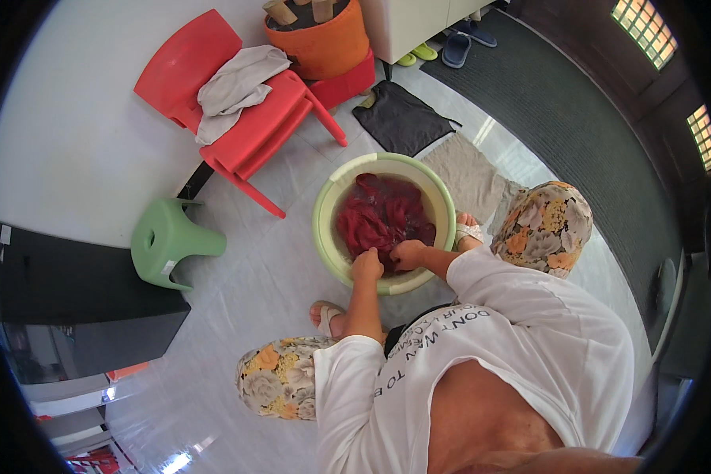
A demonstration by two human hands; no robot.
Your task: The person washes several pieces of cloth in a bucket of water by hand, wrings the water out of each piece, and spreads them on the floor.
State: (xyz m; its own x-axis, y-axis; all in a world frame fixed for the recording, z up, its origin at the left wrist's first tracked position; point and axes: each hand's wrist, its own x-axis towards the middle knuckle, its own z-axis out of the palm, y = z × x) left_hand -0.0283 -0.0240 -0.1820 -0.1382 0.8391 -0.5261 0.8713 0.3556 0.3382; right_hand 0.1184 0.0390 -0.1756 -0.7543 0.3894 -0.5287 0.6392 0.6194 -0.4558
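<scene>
A round plastic basin (324,231) with a pale green rim stands on the floor between my feet. Dark red wet cloth (367,222) lies bunched in the water inside it. At the basin's near side, my left hand (367,265) grips an edge of the cloth with curled fingers. Close beside it, my right hand (409,255) is closed on another part of the same cloth. The fingertips of both hands are partly hidden by the fabric and the hands themselves.
A red plastic chair (255,130) holding a pale cloth (237,83) stands beyond the basin, left of an orange pot (326,44). A green stool (169,240) is at left. A black cloth (403,118) and a beige cloth (462,175) lie on the floor.
</scene>
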